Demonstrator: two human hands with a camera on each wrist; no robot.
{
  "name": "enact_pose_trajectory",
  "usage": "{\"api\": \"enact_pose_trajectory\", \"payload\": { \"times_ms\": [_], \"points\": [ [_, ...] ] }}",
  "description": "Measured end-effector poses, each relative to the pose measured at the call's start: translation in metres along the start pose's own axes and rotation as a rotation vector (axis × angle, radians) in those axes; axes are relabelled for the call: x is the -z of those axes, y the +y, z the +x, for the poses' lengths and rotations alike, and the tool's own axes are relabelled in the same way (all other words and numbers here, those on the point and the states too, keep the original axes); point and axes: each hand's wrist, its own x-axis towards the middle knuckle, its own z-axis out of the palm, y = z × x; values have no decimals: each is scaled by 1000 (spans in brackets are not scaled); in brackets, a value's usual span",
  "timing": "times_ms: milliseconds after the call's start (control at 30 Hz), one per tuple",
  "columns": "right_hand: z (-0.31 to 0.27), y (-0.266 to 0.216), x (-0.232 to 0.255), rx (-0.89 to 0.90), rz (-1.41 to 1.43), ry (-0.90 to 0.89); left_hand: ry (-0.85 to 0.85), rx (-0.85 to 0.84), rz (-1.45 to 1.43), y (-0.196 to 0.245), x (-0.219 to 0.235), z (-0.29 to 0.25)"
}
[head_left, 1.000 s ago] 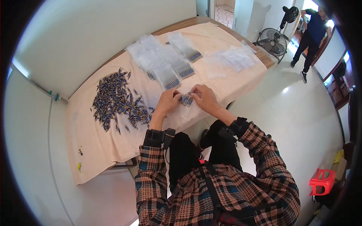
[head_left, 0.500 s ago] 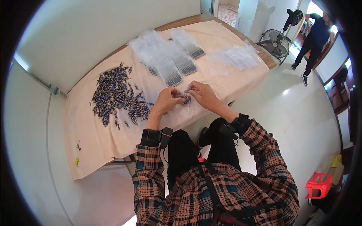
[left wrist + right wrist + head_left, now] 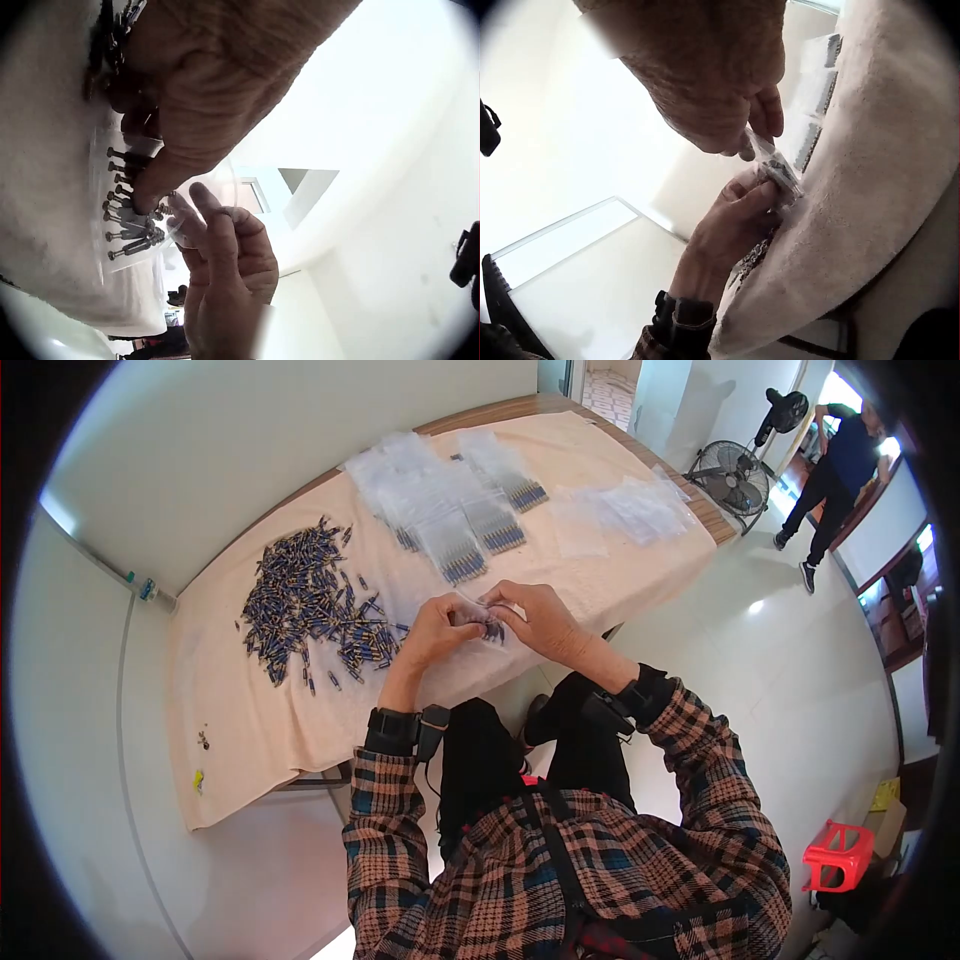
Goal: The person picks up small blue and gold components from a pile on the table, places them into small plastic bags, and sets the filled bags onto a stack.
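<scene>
A clear plastic bag [image 3: 120,259] with several small dark metal-tipped pieces [image 3: 133,244] lies between the two hands. My left hand [image 3: 437,630] pinches the bag and pieces between thumb and fingers at its left side. My right hand [image 3: 540,622] pinches the bag's upper edge, its fingertips close to the left hand's. Left of the hands spreads a loose pile of blue and gold pieces [image 3: 295,595]. Filled bags [image 3: 450,540], their pieces lined up in rows, overlap beyond the hands.
Flat clear bags [image 3: 635,510] lie at the right of the cloth-covered table [image 3: 250,760]. A small yellow item [image 3: 198,781] is near its left corner. A fan [image 3: 735,475], a standing person [image 3: 842,465] and a red stool [image 3: 838,856] are farther right.
Both hands have drawn closer together around the bag, and the right fingers have shifted up to its edge. The pieces in the bag are now more covered by the hands.
</scene>
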Motion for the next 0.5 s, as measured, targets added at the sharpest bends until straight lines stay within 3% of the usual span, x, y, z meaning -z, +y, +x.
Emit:
{"api": "enact_pose_trajectory", "payload": {
  "times_ms": [233,500],
  "points": [
    [-2,-13,-3,6,-116,-38,-12,-13,61,-21,9,-7],
    [4,-15,-6,59,-162,-40,-41,12,73,-13,10,-14]
  ]
}}
